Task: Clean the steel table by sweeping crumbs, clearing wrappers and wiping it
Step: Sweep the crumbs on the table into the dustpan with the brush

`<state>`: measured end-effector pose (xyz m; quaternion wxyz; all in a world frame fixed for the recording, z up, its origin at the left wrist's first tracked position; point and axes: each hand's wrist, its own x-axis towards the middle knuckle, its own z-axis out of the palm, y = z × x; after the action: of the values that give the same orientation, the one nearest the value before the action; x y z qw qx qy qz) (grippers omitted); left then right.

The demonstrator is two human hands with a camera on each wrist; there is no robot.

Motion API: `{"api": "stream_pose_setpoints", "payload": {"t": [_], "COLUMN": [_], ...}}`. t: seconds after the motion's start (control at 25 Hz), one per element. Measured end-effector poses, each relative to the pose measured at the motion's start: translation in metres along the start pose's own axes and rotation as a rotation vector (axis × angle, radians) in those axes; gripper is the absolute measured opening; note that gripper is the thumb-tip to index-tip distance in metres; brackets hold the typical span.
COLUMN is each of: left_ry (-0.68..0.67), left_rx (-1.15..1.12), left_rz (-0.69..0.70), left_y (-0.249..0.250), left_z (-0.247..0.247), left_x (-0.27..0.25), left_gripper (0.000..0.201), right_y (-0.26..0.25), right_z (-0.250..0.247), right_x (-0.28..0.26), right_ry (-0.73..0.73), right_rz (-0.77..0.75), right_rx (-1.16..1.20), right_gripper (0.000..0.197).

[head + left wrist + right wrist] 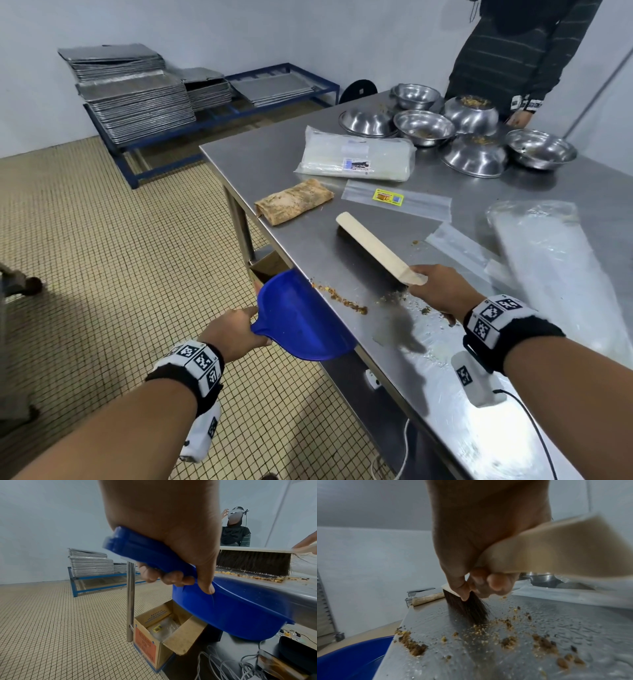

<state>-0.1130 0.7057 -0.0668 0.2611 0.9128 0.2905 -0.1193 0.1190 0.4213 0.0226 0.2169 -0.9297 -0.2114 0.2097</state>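
The left hand (159,524) gripped the blue dustpan (301,322) below the tabletop (455,404) edge; the right hand (442,291) clasped the brush (373,246) beside crumbs (346,301). The box (154,642) label read "RESERVED FOR".

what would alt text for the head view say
Right hand sweeps a brush toward crumbs at the steel table's edge, while the left hand holds a blue dustpan just below it. Wrappers and bowls lie farther back.
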Motion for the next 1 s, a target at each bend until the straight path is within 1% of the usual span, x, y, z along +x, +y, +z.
{"api": "stream_pose_setpoints", "payload": {"t": [0.24, 0.44, 0.52, 0.68, 0.8, 0.88, 1.0], "left_ry": [-0.002, 0.018, 0.031, 0.044, 0.062, 0.059, 0.059], "left_rx": [0.005, 0.015, 0.019, 0.037, 0.025, 0.006, -0.001], "left_rz": [-0.013, -0.015, -0.017, -0.040, -0.053, -0.064, -0.063], "left_y": [0.000, 0.009, 0.013, 0.022, 0.029, 0.033, 0.038], "left_z": [0.005, 0.011, 0.013, 0.022, 0.028, 0.032, 0.038], "left_x": [-0.001, -0.012, -0.017, -0.029, -0.038, -0.044, -0.051], "left_gripper": [0.081, 0.078, 0.076, 0.073, 0.071, 0.071, 0.075], "right_y": [-0.009, -0.022, -0.024, -0.023, -0.018, -0.013, 0.001], "right_z": [0.020, 0.035, 0.041, 0.052, 0.059, 0.057, 0.039], "right_x": [-0.003, -0.020, -0.025, -0.032, -0.033, -0.033, -0.035], "right_ry": [-0.116, -0.227, -0.266, -0.337, -0.405, -0.400, -0.318], "right_rz": [-0.180, -0.282, -0.292, -0.325, -0.294, -0.285, -0.239], "right_rx": [-0.089, -0.029, 0.003, -0.007, 0.003, 0.017, 0.075], "right_gripper": [0.048, 0.045, 0.045, 0.047, 0.051, 0.052, 0.051]}}
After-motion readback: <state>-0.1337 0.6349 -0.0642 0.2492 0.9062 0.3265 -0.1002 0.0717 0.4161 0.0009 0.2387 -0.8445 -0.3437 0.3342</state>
